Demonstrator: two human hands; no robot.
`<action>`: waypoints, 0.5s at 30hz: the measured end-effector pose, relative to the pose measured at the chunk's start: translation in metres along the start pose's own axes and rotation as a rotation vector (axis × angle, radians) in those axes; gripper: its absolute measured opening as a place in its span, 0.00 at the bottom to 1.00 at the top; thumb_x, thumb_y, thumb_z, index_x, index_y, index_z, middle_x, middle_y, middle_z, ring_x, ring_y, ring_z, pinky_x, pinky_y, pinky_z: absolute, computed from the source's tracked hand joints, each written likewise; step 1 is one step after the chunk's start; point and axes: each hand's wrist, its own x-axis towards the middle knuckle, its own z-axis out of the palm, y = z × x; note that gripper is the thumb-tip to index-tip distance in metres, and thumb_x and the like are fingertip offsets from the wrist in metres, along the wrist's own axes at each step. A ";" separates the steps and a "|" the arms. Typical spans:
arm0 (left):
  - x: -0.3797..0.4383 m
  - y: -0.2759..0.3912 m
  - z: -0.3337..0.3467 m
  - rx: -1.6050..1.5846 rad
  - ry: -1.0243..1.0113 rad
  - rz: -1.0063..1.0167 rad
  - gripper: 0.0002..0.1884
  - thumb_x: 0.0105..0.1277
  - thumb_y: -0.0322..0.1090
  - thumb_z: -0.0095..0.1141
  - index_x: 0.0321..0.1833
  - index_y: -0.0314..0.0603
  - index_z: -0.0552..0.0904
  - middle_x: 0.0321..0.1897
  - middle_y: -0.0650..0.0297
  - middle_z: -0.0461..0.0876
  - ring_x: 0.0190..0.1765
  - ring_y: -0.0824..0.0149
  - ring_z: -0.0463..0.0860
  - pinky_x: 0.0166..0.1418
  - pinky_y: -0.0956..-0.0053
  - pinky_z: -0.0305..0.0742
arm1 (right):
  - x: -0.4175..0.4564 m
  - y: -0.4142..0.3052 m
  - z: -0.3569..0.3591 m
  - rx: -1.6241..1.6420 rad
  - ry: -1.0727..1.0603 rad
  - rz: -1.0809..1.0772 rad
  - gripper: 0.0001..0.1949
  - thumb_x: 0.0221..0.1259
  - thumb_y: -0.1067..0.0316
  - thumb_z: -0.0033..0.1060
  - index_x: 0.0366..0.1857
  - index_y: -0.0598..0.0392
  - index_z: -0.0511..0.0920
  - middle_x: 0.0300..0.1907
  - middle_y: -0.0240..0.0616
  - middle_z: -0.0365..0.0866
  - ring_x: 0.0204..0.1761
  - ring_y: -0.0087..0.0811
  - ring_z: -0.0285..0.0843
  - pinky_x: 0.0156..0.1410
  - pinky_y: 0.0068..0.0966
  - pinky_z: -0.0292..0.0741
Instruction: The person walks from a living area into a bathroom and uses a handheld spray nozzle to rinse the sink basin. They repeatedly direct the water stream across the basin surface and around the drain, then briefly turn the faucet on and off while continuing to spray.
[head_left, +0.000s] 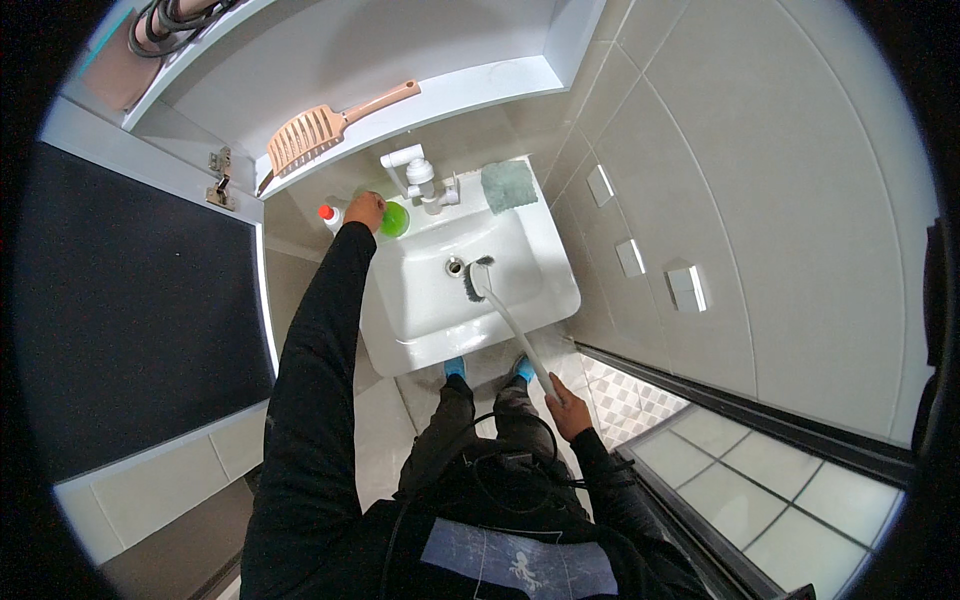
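My right hand (568, 411) grips the far end of a long pale handle. It belongs to a scrub brush (480, 280) whose dark-bristled head rests in the white ceramic washbasin (411, 350), beside the drain (454, 265). At the basin's back left corner is my left hand (366, 211), between a white bottle with a red cap (330, 216) and a bright green container (395, 220). Its fingers curl down there, and whether they hold either one is hidden. A white faucet (421, 176) stands at the back rim. A grey-green cloth (510, 187) lies on the back right corner.
Above the basin, an open cabinet's shelf (487, 79) holds a peach vented hairbrush (307, 140). The dark-faced cabinet door (142, 300) swings out at left. Coiled black cord (161, 34) sits on the upper shelf. Tiled wall with switches (684, 289) runs along the right.
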 end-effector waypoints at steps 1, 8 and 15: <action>0.002 0.001 0.002 -0.014 0.025 -0.026 0.08 0.61 0.33 0.55 0.36 0.42 0.86 0.38 0.49 0.86 0.45 0.47 0.85 0.50 0.57 0.79 | -0.001 0.002 -0.001 0.005 0.007 -0.001 0.29 0.69 0.55 0.52 0.73 0.42 0.61 0.55 0.57 0.79 0.52 0.56 0.80 0.55 0.43 0.78; 0.004 -0.010 0.001 0.236 -0.022 0.197 0.12 0.66 0.32 0.49 0.45 0.43 0.86 0.43 0.47 0.85 0.48 0.47 0.84 0.55 0.55 0.78 | -0.007 0.002 -0.004 0.030 0.047 0.034 0.27 0.68 0.58 0.53 0.71 0.43 0.64 0.54 0.56 0.80 0.51 0.55 0.81 0.54 0.43 0.78; 0.003 -0.005 -0.011 0.281 -0.140 0.182 0.13 0.66 0.37 0.51 0.44 0.43 0.87 0.41 0.47 0.85 0.47 0.46 0.84 0.54 0.54 0.78 | -0.002 0.003 0.000 0.035 0.087 -0.046 0.28 0.68 0.57 0.52 0.72 0.44 0.64 0.54 0.56 0.80 0.51 0.55 0.81 0.54 0.43 0.79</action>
